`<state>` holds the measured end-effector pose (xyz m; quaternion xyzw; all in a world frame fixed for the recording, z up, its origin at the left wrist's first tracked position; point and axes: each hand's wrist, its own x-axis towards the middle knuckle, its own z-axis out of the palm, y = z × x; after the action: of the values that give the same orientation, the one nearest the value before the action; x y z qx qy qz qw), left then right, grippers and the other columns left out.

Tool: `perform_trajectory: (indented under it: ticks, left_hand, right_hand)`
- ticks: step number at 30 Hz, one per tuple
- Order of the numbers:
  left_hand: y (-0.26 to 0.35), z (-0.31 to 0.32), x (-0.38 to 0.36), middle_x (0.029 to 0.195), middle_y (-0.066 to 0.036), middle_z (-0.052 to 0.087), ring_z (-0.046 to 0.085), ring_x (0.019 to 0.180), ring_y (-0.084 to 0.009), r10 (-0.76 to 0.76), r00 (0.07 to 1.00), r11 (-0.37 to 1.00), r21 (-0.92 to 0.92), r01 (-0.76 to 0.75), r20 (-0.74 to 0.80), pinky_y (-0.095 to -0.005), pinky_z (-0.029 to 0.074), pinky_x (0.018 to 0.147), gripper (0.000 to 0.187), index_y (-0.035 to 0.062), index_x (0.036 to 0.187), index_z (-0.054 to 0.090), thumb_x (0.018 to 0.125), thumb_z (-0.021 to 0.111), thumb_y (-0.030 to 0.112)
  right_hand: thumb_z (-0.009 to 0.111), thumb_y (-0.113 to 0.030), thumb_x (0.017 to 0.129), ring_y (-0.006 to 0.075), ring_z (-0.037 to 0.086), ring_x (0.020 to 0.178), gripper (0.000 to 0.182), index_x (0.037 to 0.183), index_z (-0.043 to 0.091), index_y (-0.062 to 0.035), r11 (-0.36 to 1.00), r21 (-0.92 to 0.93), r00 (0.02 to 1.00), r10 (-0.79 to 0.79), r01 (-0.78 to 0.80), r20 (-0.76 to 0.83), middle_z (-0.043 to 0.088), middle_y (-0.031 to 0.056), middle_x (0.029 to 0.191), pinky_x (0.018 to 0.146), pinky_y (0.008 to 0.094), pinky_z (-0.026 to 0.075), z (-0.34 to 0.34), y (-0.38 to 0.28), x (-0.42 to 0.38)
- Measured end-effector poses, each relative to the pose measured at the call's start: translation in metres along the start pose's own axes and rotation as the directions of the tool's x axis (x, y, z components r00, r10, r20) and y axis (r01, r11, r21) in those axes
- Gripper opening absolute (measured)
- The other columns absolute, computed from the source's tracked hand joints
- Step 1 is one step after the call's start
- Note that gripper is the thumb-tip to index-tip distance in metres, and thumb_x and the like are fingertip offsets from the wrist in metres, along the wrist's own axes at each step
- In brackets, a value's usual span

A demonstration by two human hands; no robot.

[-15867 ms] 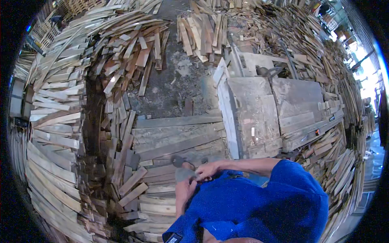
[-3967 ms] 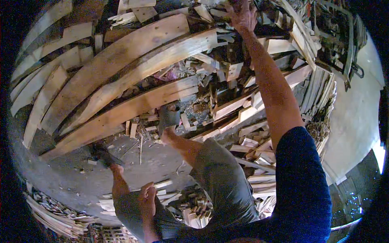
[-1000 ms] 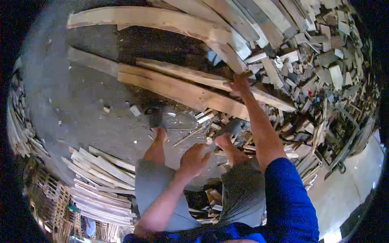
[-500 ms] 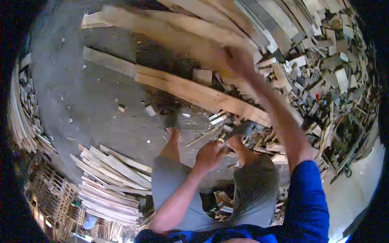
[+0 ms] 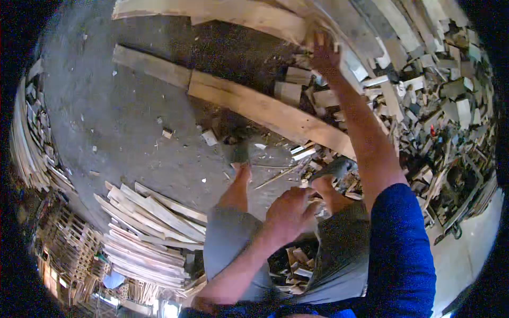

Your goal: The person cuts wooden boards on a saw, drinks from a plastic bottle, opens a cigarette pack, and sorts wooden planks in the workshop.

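Observation:
My right hand is stretched out at the upper middle, fingers apart, over the end of a long light-brown plank. Whether its fingertips touch the wood is hard to make out. Close to my knees hovers my left hand, its fingers loosely bent and thumb apart, with nothing visible in it. Between my feet and the far plank, a broad orange-brown board lies slantwise on the floor, its left end meeting a greyer board.
Several long boards lie at the upper right. Wood offcuts are heaped along the right side. A stack of pale slats sits at lower left, near a crate-like wooden pile. Small scraps dot the grey floor.
The blurred plank under my right hand now rests farther up, among the boards at the top, and my fingers have spread. My left hand has come slightly nearer and its fingers have loosened.

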<state>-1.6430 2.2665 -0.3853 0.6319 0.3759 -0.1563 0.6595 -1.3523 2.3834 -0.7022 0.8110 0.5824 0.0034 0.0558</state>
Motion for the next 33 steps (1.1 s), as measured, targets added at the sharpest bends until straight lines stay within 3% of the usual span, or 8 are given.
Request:
perform_trajectory:
  ticks: [7, 15, 21, 24, 26, 28, 30, 33]
  left_hand:
    - [-0.002, -0.011, -0.01, 0.103, -0.02, 0.06, 0.058, 0.095, -0.0361, -0.005, 0.999, 0.999, 0.054, 0.007, -0.047, -0.0455, 0.047, 0.084, 0.039, 0.0041, 0.116, 0.056, 0.09, 0.055, 0.033]
    - [-0.019, 0.009, -0.004, 0.104, -0.019, 0.06, 0.059, 0.095, -0.0349, 0.061, 0.994, 0.992, 0.118, -0.05, -0.088, -0.0458, 0.048, 0.082, 0.038, 0.003, 0.113, 0.056, 0.09, 0.054, 0.034]
    - [-0.036, 0.04, 0.002, 0.1, -0.02, 0.061, 0.059, 0.094, -0.0356, 0.066, 0.995, 0.987, 0.148, -0.056, -0.07, -0.046, 0.048, 0.082, 0.037, 0.0032, 0.11, 0.058, 0.091, 0.054, 0.034]
    - [-0.029, 0.038, 0.011, 0.098, -0.02, 0.061, 0.059, 0.094, -0.0365, 0.068, 0.998, 0.982, 0.176, -0.063, -0.02, -0.0463, 0.048, 0.082, 0.037, 0.0031, 0.11, 0.058, 0.09, 0.053, 0.034]
    - [-0.028, 0.043, 0.009, 0.097, -0.02, 0.062, 0.059, 0.094, -0.0372, 0.098, 0.989, 0.963, 0.262, -0.067, -0.109, -0.0467, 0.048, 0.082, 0.037, 0.0028, 0.108, 0.059, 0.09, 0.053, 0.034]
    - [-0.036, 0.053, 0.01, 0.097, -0.02, 0.062, 0.059, 0.095, -0.0376, 0.103, 0.986, 0.952, 0.299, -0.061, -0.128, -0.0469, 0.048, 0.082, 0.037, 0.0027, 0.108, 0.06, 0.09, 0.054, 0.035]
    - [-0.061, 0.069, 0.012, 0.097, -0.019, 0.063, 0.06, 0.094, -0.038, 0.044, 0.997, 0.983, 0.183, -0.032, -0.065, -0.0474, 0.048, 0.081, 0.039, 0.0027, 0.107, 0.06, 0.089, 0.055, 0.036]
    - [-0.038, 0.06, 0.007, 0.098, -0.019, 0.063, 0.06, 0.094, -0.0381, -0.085, 0.995, 0.984, 0.16, 0.075, 0.06, -0.0472, 0.048, 0.082, 0.039, 0.0029, 0.107, 0.06, 0.088, 0.056, 0.037]
  right_hand:
    - [0.056, -0.055, 0.084, 0.0348, 0.029, 0.135, 0.072, 0.142, 0.036, -0.0172, 0.976, -0.13, 0.923, 0.206, -0.172, 0.325, 0.022, 0.0142, 0.152, 0.102, 0.0616, 0.028, -0.001, -0.029, 0.013]
    - [0.052, -0.039, 0.089, 0.032, 0.049, 0.118, 0.043, 0.123, 0.053, -0.0124, 0.995, 0.052, 0.898, -0.057, 0.089, -0.436, 0.05, 0.0165, 0.127, 0.089, 0.0545, 0.043, -0.03, 0.016, 0.034]
    - [0.047, -0.038, 0.093, 0.0298, 0.064, 0.085, 0.031, 0.105, 0.06, -0.012, 0.972, 0.206, 0.942, 0.039, -0.113, 0.332, 0.066, 0.0142, 0.093, 0.071, 0.0408, 0.051, -0.092, 0.029, 0.003]
    - [0.044, -0.038, 0.093, 0.0354, 0.063, 0.076, 0.035, 0.095, 0.061, -0.0067, 0.42, 0.765, 0.851, 0.037, -0.488, 0.523, 0.066, 0.0148, 0.085, 0.069, 0.0447, 0.052, -0.052, 0.066, -0.064]
    - [0.044, -0.04, 0.091, 0.0406, 0.062, 0.074, 0.039, 0.088, 0.061, -0.0056, 0.809, 0.521, 0.922, 0.063, -0.272, 0.383, 0.065, 0.0179, 0.077, 0.07, 0.0492, 0.052, -0.108, 0.044, -0.095]
    - [0.05, -0.017, 0.09, 0.0247, 0.06, 0.072, 0.022, 0.102, 0.061, -0.0029, 0.215, 0.969, 0.951, 0.307, -0.12, 0.049, 0.063, 0.0038, 0.082, 0.062, 0.0342, 0.048, -0.115, 0.047, -0.117]
    - [0.056, -0.03, 0.084, 0.0307, 0.061, 0.074, 0.026, 0.096, 0.061, -0.0073, 0.82, 0.473, 0.913, 0.138, -0.322, 0.383, 0.064, 0.0106, 0.082, 0.064, 0.0417, 0.05, -0.109, 0.099, -0.106]
    - [0.064, -0.031, 0.077, 0.0328, 0.064, 0.083, 0.033, 0.104, 0.058, -0.0129, 0.995, -0.083, 0.801, 0.013, 0.046, 0.599, 0.066, 0.015, 0.091, 0.065, 0.0432, 0.052, -0.207, 0.113, -0.055]
